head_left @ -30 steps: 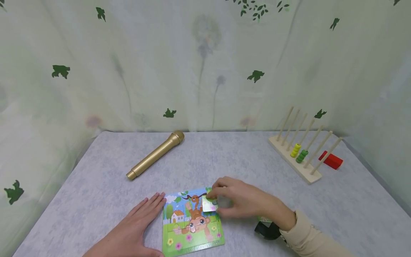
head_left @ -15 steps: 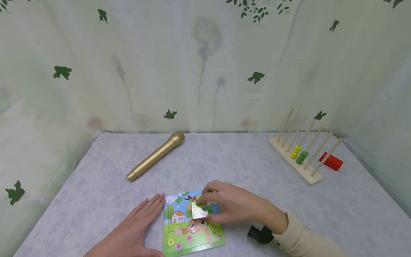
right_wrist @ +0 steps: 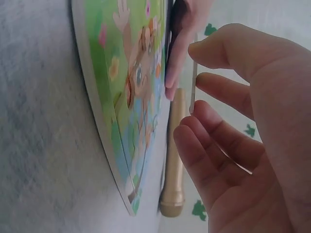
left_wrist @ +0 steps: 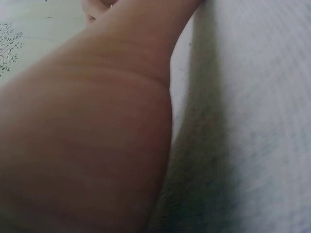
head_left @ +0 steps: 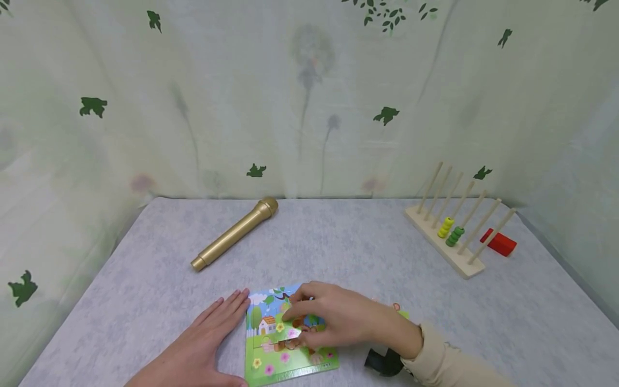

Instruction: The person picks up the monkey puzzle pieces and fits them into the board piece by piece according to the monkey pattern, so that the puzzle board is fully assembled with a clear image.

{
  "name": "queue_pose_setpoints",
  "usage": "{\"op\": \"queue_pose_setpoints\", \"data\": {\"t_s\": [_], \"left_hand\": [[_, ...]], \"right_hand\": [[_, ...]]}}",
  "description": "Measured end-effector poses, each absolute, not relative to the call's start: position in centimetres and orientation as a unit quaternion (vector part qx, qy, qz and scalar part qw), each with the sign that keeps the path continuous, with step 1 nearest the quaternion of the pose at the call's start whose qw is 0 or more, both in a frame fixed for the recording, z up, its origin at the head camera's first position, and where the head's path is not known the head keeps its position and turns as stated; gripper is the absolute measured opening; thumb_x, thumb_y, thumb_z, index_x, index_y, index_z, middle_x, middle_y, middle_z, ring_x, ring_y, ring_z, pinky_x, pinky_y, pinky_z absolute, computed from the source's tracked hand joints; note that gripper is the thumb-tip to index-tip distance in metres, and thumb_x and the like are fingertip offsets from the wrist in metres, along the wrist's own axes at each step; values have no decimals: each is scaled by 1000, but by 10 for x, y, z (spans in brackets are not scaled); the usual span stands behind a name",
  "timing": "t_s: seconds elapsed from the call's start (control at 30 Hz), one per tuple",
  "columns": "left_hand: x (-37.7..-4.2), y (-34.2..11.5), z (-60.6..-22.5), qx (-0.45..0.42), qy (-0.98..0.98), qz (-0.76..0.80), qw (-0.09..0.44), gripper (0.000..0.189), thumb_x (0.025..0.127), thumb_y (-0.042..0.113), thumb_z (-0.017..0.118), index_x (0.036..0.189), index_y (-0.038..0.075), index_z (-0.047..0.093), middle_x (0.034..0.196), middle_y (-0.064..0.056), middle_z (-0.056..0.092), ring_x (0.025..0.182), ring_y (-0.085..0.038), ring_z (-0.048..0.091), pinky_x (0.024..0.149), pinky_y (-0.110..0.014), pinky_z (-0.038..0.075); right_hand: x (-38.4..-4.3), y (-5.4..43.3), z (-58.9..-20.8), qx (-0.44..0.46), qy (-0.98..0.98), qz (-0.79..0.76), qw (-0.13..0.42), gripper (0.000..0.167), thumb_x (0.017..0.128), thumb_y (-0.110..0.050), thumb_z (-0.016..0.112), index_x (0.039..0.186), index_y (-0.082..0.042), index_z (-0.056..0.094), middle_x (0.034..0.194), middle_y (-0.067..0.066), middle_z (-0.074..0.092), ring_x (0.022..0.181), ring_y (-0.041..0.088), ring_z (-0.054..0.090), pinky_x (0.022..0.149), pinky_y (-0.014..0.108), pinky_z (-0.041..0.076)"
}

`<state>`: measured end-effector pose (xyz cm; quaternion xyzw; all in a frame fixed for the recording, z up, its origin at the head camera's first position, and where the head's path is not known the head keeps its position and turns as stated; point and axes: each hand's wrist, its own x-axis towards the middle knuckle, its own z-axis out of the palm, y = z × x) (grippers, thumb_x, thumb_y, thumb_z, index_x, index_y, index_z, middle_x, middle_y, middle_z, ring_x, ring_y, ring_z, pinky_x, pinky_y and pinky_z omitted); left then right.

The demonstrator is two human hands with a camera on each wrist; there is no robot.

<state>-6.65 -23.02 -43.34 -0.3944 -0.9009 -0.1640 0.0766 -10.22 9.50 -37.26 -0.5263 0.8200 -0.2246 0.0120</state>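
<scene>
A square jigsaw puzzle board [head_left: 290, 372] with a cartoon monkey picture lies at the table's near edge. My left hand [head_left: 208, 341] lies flat with straight fingers along the board's left side. Over the board, my right hand [head_left: 338, 316] pinches a green puzzle piece [head_left: 280, 333] with flower prints between thumb and fingers. From the right wrist, the puzzle piece [right_wrist: 193, 90] appears edge-on, raised off the board. My right fingers hide the board's upper right part. Mostly forearm and tablecloth fill the left wrist view.
A gold toy microphone [head_left: 234, 234] lies at the back left. At the right stand a wooden peg rack [head_left: 445, 242] with yellow and green beads and a red block [head_left: 499, 242]. Part of a printed green piece [head_left: 402, 312] shows behind my right forearm, near a black wrist device [head_left: 383, 363].
My right hand has moved left and nearer with the puzzle piece, from the board's right edge to over its middle, and the piece has turned. My left hand has stayed put.
</scene>
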Motion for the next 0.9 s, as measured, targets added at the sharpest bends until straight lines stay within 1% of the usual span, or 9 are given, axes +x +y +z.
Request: {"op": "queue_pose_setpoints", "data": {"t_s": [0.1, 0.2, 0.37, 0.47, 0.57, 0.73, 0.9], "left_hand": [[-66, -230, -432, -391, -903, -167, 66, 124, 77, 84, 65, 161, 1, 29, 166, -16, 35, 157, 4, -2, 123, -10, -5], [-66, -231, -432, -388, -904, -167, 64, 123, 77, 84, 65, 161, 1, 30, 166, -15, 35, 156, 4, -2, 123, -10, -5], [-66, -231, -433, -392, -903, -161, 75, 122, 77, 84, 65, 160, 1, 32, 165, -16, 38, 157, 4, -1, 123, -11, -4], [-65, -231, -433, -397, -901, -157, 85, 123, 76, 84, 65, 160, 0, 32, 164, -17, 39, 157, 3, 0, 124, -11, -4], [-65, -230, -433, -399, -899, -156, 90, 123, 76, 84, 65, 160, 0, 32, 163, -17, 39, 158, 1, 1, 124, -12, -4], [-64, -229, -431, -392, -902, -161, 80, 125, 74, 85, 66, 161, 1, 32, 165, -16, 37, 158, -1, 4, 124, -12, -4], [-64, -230, -430, -388, -904, -165, 69, 126, 73, 86, 66, 161, 1, 31, 166, -16, 35, 159, -4, 6, 124, -12, -4]], "right_hand": [[-100, 90, -374, -540, 815, -213, 0, 26, 94, -24, 72, 120, -22, 74, 112, -7, 63, 93, 1, 53, 82, 2, 41], [-98, 85, -376, -550, 810, -203, -5, 25, 94, -23, 72, 118, -23, 74, 113, -7, 63, 92, 0, 51, 83, 0, 38], [-95, 78, -380, -563, 801, -205, -5, 24, 95, -24, 71, 119, -24, 74, 113, -8, 63, 92, -2, 50, 86, 0, 37], [-93, 74, -383, -570, 796, -204, -5, 25, 96, -26, 71, 120, -25, 74, 113, -9, 63, 95, -3, 51, 87, 0, 37], [-91, 71, -385, -577, 791, -203, -4, 25, 96, -27, 71, 120, -25, 74, 111, -11, 63, 94, -4, 50, 85, 0, 36], [-89, 68, -389, -583, 788, -198, 4, 25, 96, -28, 72, 120, -25, 75, 109, -12, 64, 87, -6, 46, 81, -1, 35], [-87, 66, -392, -585, 792, -174, -1, 26, 93, -31, 75, 118, -26, 77, 107, -13, 64, 89, -6, 47, 81, -2, 34]]}}
